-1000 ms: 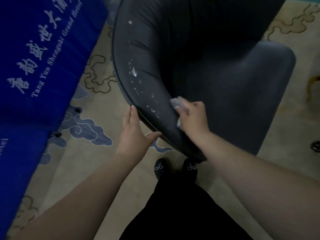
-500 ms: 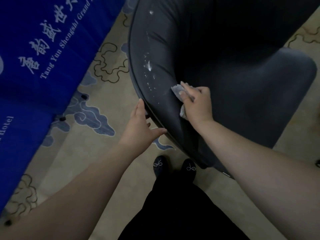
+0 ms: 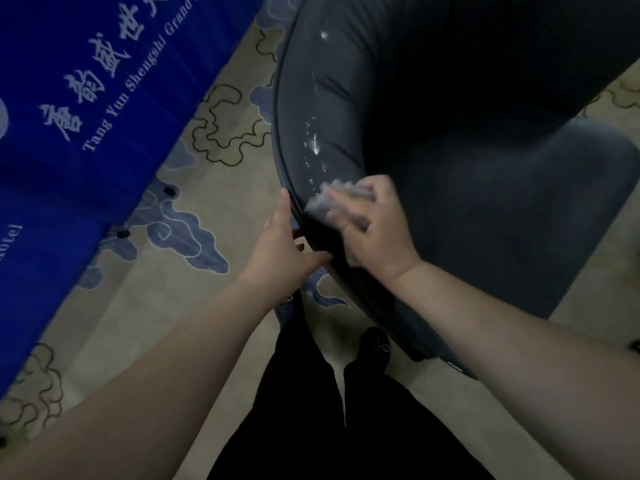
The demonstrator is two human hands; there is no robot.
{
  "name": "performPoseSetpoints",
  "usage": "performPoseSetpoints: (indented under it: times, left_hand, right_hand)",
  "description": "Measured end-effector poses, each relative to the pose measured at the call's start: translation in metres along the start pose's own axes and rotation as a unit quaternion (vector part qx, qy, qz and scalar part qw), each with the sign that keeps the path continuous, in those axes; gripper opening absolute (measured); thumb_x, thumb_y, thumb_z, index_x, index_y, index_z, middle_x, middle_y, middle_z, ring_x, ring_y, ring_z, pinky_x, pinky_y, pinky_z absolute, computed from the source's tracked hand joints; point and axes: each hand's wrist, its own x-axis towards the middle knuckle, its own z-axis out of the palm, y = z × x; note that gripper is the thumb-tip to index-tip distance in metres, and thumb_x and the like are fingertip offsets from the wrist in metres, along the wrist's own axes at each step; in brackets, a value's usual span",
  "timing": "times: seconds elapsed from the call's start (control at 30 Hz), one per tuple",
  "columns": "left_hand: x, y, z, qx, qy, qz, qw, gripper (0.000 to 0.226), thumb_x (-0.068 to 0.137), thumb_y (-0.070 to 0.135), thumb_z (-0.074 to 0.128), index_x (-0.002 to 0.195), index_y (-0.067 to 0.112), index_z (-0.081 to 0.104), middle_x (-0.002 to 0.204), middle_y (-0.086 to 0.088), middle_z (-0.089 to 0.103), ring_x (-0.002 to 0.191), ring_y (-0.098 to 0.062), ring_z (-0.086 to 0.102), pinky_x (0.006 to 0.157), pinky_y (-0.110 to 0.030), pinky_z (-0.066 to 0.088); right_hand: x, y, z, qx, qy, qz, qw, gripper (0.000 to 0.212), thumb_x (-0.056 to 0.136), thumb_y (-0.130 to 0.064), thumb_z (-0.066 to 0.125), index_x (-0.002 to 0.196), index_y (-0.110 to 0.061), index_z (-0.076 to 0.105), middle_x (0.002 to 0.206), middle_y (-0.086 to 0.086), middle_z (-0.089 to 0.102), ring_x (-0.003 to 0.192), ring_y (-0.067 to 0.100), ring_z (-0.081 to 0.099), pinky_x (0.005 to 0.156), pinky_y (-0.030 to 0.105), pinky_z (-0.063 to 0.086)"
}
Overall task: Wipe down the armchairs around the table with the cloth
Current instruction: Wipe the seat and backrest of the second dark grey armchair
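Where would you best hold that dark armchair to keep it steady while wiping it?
Probably by the curved top rim of the armchair back, from outside it. The left hand rests there now, fingers straight against the piped edge, opposing the right hand pressing the cloth on the inner face.

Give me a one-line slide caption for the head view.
Right hand presses a grey cloth on the dark armchair back, below white specks; left hand steadies its edge.
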Motion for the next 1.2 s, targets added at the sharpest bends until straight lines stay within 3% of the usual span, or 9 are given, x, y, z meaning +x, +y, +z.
performPoseSetpoints:
  times: [0.07,0.23,0.4,0.6,0.77,0.87,1.0,1.1,1.2]
  left_hand:
    - [0.005,-0.001,-0.005,-0.001,-0.012,0.001,1.000,0.120,0.057,0.040,0.087,0.152,0.040,0.014,0.149,0.004,0.041,0.127,-0.016,0.052,0.099,-0.040,0.051]
    - [0.024,0.006,-0.021,-0.010,-0.038,0.019,0.999,0.117,0.070,0.018,0.087,0.154,0.037,0.007,0.152,0.009,0.034,0.122,-0.014,0.054,0.100,-0.039,0.051]
    - [0.048,0.014,-0.044,-0.041,-0.052,0.045,0.997,0.090,0.076,0.006,0.080,0.143,0.034,0.027,0.128,0.013,0.053,0.108,-0.010,0.061,0.087,-0.023,0.055]
    - [0.083,0.030,-0.075,-0.013,-0.096,0.072,0.993,0.097,0.071,0.013,0.086,0.146,0.028,0.027,0.134,0.022,0.042,0.117,-0.009,0.055,0.091,-0.028,0.055]
    - [0.103,0.032,-0.087,-0.001,-0.142,0.093,0.985,0.095,0.068,0.008,0.086,0.143,0.026,0.030,0.130,0.012,0.056,0.110,-0.004,0.062,0.091,-0.030,0.056]
    - [0.113,0.031,-0.090,0.009,-0.160,0.083,0.984,0.110,0.065,0.014,0.089,0.150,0.028,0.020,0.140,0.013,0.047,0.123,-0.013,0.054,0.100,-0.041,0.051]
    - [0.127,0.032,-0.098,0.027,-0.172,0.090,0.981,0.119,0.064,0.018,0.090,0.154,0.031,0.012,0.148,0.011,0.040,0.127,-0.015,0.051,0.102,-0.042,0.049]
    - [0.135,0.033,-0.101,0.016,-0.180,0.097,0.979,0.123,0.066,0.014,0.088,0.156,0.026,0.005,0.144,0.007,0.046,0.124,-0.014,0.055,0.103,-0.041,0.049]
    - [0.139,0.032,-0.102,0.034,-0.188,0.097,0.977,0.132,0.067,0.013,0.088,0.156,0.028,-0.009,0.151,0.005,0.037,0.125,-0.017,0.054,0.102,-0.042,0.049]
  right_hand:
    - [0.001,0.003,0.009,-0.052,-0.026,-0.058,0.997,0.037,0.086,-0.030,0.062,0.123,-0.030,0.061,0.108,0.007,0.045,0.101,0.019,0.043,0.090,0.020,0.038]
    - [0.050,0.020,0.008,0.029,0.094,0.185,0.978,0.034,0.090,-0.023,0.063,0.124,-0.027,0.063,0.114,0.003,0.040,0.114,0.021,0.047,0.100,0.016,0.032]
    - [0.041,-0.019,0.029,-0.014,0.025,-0.006,1.000,0.039,0.082,-0.029,0.068,0.120,-0.028,0.065,0.107,0.000,0.042,0.098,0.016,0.046,0.091,0.009,0.035]
    - [0.056,-0.008,0.025,0.006,0.152,0.169,0.974,0.036,0.085,-0.021,0.068,0.121,-0.017,0.065,0.109,0.000,0.040,0.105,0.009,0.046,0.093,0.000,0.029]
    - [0.076,-0.030,0.045,-0.062,0.089,0.058,0.992,0.042,0.082,-0.047,0.059,0.115,-0.024,0.069,0.103,0.006,0.047,0.097,0.010,0.042,0.088,0.016,0.038]
    - [0.082,-0.012,0.043,-0.069,0.128,0.117,0.982,0.034,0.083,-0.033,0.066,0.116,-0.028,0.066,0.104,0.007,0.045,0.100,0.020,0.047,0.090,0.021,0.039]
    - [0.097,-0.004,0.036,0.002,0.208,0.221,0.953,0.036,0.085,-0.028,0.067,0.120,-0.021,0.066,0.108,0.000,0.042,0.111,0.018,0.052,0.095,0.007,0.033]
    - [0.106,-0.025,0.054,-0.021,0.172,0.146,0.974,0.044,0.077,-0.034,0.074,0.113,-0.009,0.066,0.100,-0.003,0.046,0.093,0.005,0.048,0.085,0.006,0.036]
    - [0.107,-0.024,0.060,-0.107,0.138,0.074,0.982,0.034,0.082,-0.027,0.068,0.116,-0.020,0.069,0.101,0.008,0.046,0.096,0.010,0.039,0.087,0.007,0.031]
